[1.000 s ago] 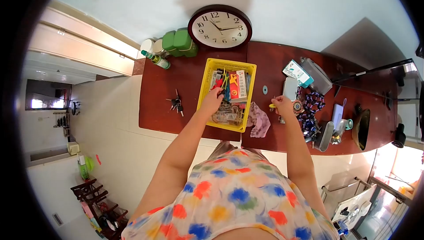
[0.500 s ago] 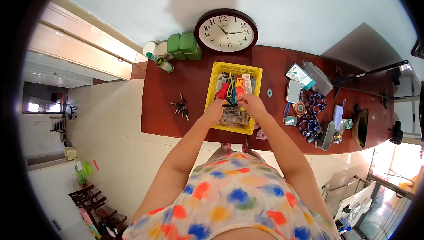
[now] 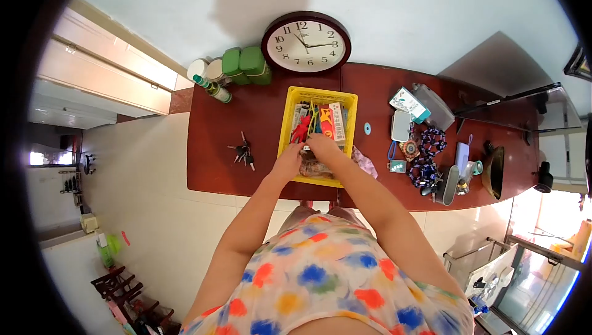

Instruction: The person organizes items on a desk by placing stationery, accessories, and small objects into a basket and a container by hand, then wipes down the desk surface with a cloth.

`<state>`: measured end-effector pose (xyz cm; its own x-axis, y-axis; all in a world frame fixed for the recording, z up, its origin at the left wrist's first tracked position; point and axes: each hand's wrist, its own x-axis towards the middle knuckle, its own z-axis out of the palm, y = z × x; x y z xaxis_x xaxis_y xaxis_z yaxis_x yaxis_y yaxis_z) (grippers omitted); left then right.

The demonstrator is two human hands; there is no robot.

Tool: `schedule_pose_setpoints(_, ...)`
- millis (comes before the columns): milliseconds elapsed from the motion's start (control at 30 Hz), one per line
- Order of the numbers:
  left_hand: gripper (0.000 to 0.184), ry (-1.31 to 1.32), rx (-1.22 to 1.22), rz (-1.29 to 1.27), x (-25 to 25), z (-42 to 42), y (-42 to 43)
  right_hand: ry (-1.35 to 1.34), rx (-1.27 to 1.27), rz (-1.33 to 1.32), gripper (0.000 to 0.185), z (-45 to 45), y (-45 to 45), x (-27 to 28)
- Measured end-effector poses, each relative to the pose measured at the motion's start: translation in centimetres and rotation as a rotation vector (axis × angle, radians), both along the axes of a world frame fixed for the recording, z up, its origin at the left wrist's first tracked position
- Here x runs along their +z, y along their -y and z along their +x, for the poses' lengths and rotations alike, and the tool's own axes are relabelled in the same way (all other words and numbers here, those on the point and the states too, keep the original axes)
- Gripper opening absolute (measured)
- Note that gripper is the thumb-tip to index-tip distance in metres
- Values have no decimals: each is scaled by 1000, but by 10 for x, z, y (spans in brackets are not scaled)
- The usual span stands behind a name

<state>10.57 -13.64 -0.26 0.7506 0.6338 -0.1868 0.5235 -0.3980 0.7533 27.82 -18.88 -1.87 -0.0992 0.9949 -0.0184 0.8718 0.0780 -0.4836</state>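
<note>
On the dark red table stands a yellow plastic basket [image 3: 353, 113] full of small items. My left hand [image 3: 288, 161] is over its lower left part, fingers closed. Close beside it, my right hand [image 3: 323, 150] reaches in from the right with its fingers pinched. The fingertips meet around something small, partly white, that I cannot make out. Beyond them in the basket lie a bright red item [image 3: 301, 131], a yellow-green looped item [image 3: 312, 113] and a red-and-white box [image 3: 333, 120]. Clear plastic packaging [image 3: 314, 168] shows below the hands, partly hidden.
Keys [image 3: 245, 152] lie left of the basket. A round wall clock [image 3: 306, 44], green canisters [image 3: 251, 64] and a green bottle [image 3: 213, 89] stand behind. Beaded strands [image 3: 424, 171], a teal-and-white box [image 3: 409, 106] and a bowl [image 3: 499, 175] are at the right. Pink cloth [image 3: 366, 163] lies beside my right wrist.
My hands have come together; the right one moved left until its fingertips meet the left's. More of the pink cloth shows. The whole view has shifted slightly.
</note>
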Motion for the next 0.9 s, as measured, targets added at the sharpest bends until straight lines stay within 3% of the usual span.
schedule_pose_setpoints(267, 39, 125, -42, 191, 30, 48, 9, -243, -222, 312, 25, 29, 53, 44)
schedule_pose_setpoints(433, 30, 231, -106, 129, 65, 112, 31, -231, -651, 327, 18, 90, 118, 27)
schedule_pose_setpoints(567, 33, 236, -258, 145, 45, 160, 52, -165, -965, 156, 26, 140, 164, -8)
schedule_pose_setpoints(667, 38, 116, -305, 154, 13, 191, 64, -108, -1012, 69, 30, 172, 174, -27)
schedule_pose_setpoints(767, 41, 15, -291, 328, -25, 219, 66, -110, -1046, -45, 36, 187, 164, -24)
schedule_pose_setpoints(900, 40, -259, -235, 415, -39, 250, 67, -15, -1055, -15, 44, 199, 155, -22)
